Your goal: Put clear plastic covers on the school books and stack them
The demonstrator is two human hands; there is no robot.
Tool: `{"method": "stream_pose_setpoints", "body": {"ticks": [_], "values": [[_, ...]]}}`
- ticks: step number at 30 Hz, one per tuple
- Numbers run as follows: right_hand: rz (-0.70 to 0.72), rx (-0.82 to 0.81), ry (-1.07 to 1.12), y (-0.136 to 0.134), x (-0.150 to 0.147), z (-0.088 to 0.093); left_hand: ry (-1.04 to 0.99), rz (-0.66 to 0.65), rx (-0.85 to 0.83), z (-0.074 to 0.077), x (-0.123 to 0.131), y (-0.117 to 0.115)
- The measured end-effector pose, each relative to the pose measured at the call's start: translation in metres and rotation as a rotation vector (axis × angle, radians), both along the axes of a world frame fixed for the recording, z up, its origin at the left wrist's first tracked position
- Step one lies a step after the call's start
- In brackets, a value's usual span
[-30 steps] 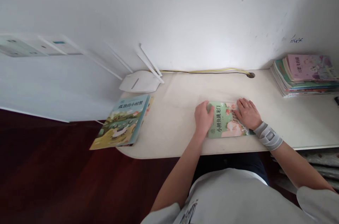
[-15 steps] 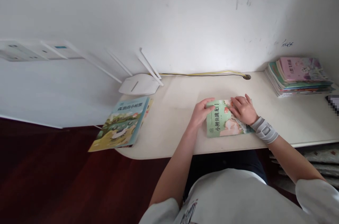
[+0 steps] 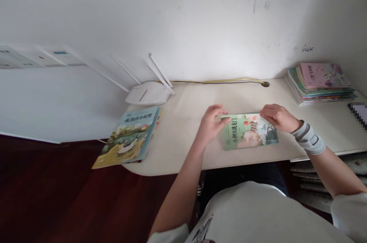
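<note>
A green picture book (image 3: 243, 136) with a pink and white illustrated cover lies in front of me on the white desk, its upper edge slightly raised. My right hand (image 3: 279, 117), with a grey wrist brace on its wrist, pinches the book's upper edge near the right corner. At the upper left corner is my left hand (image 3: 210, 124), thumb and curved fingers apart; the thumb tip is by the corner, and whether it touches the cover I cannot tell.
Left on the desk (image 3: 183, 136), a blue and yellow picture book (image 3: 129, 136) lies over another, jutting past the edge. Behind it stands a white router (image 3: 147, 93) with antennas. Cables run along the wall to a desk hole (image 3: 265, 84). A book stack (image 3: 321, 82) sits at right.
My right hand has slid off the cover to the right and now grips the upper edge. My left hand has loosened, its fingers parting at the corner. The view has shifted slightly.
</note>
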State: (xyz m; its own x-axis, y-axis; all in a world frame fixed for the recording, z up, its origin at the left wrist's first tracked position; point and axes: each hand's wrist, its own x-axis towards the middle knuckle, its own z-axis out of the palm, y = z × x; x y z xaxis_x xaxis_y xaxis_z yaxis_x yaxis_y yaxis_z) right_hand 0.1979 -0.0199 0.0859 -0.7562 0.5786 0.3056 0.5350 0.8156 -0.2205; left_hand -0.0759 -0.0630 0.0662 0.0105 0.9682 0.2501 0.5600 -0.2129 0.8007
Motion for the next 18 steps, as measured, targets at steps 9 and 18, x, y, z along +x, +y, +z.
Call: {"method": "stream_pose_setpoints", "body": {"ticks": [9,18], "values": [[-0.002,0.018,-0.084,-0.006,-0.005,0.010,0.559,-0.305,0.066,0.036,0.051,0.001],[-0.254,-0.372,0.257,0.019,0.035,-0.018,0.147,-0.142,-0.192,0.006,-0.003,0.020]]}}
